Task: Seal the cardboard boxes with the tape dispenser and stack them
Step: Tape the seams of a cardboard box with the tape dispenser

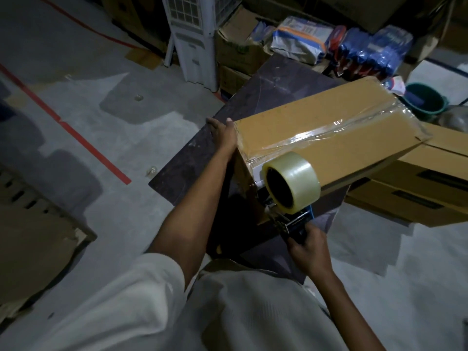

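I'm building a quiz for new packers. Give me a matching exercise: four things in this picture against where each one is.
1 long brown cardboard box
2 clear roll of packing tape
3 round green plastic tub
4 left hand

A beyond the box's far end
B against the box's left side
C on the dark table
D on the metal tape dispenser

Pairs: 1-C, 2-D, 3-A, 4-B
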Tool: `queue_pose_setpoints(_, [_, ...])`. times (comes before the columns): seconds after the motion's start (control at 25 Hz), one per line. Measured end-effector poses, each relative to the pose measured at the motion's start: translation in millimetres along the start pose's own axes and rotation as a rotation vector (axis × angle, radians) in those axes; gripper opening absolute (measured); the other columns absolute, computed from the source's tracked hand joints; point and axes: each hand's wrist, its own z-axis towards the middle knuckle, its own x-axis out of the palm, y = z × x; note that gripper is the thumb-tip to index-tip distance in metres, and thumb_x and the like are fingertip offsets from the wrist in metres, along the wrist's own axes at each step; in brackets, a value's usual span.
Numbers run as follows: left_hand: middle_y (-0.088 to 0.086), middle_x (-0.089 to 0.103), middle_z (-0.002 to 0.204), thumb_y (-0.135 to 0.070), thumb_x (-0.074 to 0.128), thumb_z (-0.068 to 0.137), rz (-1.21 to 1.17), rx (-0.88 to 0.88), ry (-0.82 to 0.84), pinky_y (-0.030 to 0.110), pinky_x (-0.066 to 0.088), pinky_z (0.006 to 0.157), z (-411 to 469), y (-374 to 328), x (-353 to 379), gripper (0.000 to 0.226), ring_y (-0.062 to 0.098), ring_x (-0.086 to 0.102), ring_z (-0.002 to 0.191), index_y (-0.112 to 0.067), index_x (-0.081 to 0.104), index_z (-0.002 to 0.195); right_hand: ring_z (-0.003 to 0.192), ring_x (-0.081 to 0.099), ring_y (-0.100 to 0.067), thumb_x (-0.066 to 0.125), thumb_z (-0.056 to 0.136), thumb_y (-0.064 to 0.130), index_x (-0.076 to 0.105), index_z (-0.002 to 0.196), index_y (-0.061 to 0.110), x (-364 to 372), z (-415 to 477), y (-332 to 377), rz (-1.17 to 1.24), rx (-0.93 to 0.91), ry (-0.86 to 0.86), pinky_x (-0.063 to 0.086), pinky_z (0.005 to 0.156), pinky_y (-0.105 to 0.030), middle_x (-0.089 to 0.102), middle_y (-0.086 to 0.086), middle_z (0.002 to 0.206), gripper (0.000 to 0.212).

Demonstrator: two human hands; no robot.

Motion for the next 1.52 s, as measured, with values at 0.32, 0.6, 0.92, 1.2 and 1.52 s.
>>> queue_pose_setpoints(0.32, [0.012,0.023,0.165,-0.029,0.035,0.111,0.317,0.233,-0.026,0.046,0.011,0.124,9.2,10.8,17.3,0.044,0.027,0.008,0.156,-0.005,0.051,0.144,0.05,0.051,-0.007,0.072,0.085,0.012,0.062,0.08,0.01,-6.1,-0.6,3.9,-0.05,-0.024,0.011,0.036,0.05,-0.028,0.057,0.01,0.06,0.012])
queue_pose_setpoints(0.6, [0.007,0.021,0.166,-0.032,0.031,0.111,0.386,0.213,-0.025,0.043,0.004,0.124,11.2,5.1,12.1,0.046,0.023,0.006,0.156,-0.012,0.044,0.151,0.051,0.052,-0.02,0.073,0.083,0.012,0.056,0.078,0.005,-31.0,-44.9,8.6,-0.075,0.032,0.022,0.036,0.049,-0.036,0.054,0.0,0.056,0.018])
queue_pose_setpoints(0.92, [0.008,0.021,0.166,-0.03,0.031,0.111,0.359,0.202,-0.022,0.045,0.006,0.124,13.3,4.7,11.9,0.045,0.024,0.005,0.156,-0.011,0.045,0.15,0.051,0.057,-0.01,0.074,0.085,0.005,0.061,0.073,0.015,-62.2,-89.7,19.1,0.087,0.192,0.069,0.039,0.049,-0.025,0.061,0.002,0.056,0.02])
queue_pose_setpoints(1.2, [0.008,0.023,0.165,-0.031,0.031,0.111,0.399,0.196,-0.024,0.043,0.006,0.124,12.5,5.1,11.9,0.045,0.024,0.008,0.156,-0.012,0.044,0.15,0.053,0.053,-0.016,0.073,0.09,0.011,0.058,0.072,0.013,-54.5,-99.0,15.3,0.053,0.23,0.114,0.037,0.05,-0.028,0.058,-0.004,0.058,0.023])
queue_pose_setpoints(1.52, [0.006,0.033,0.159,-0.032,0.033,0.11,0.404,0.212,-0.061,0.042,0.016,0.123,13.6,8.4,14.5,0.044,0.024,0.031,0.147,-0.015,0.047,0.148,0.05,0.05,-0.013,0.075,0.086,0.009,0.058,0.072,0.013,-38.8,-99.0,1.4,-0.023,0.217,0.101,0.035,0.049,-0.032,0.056,0.0,0.055,0.023])
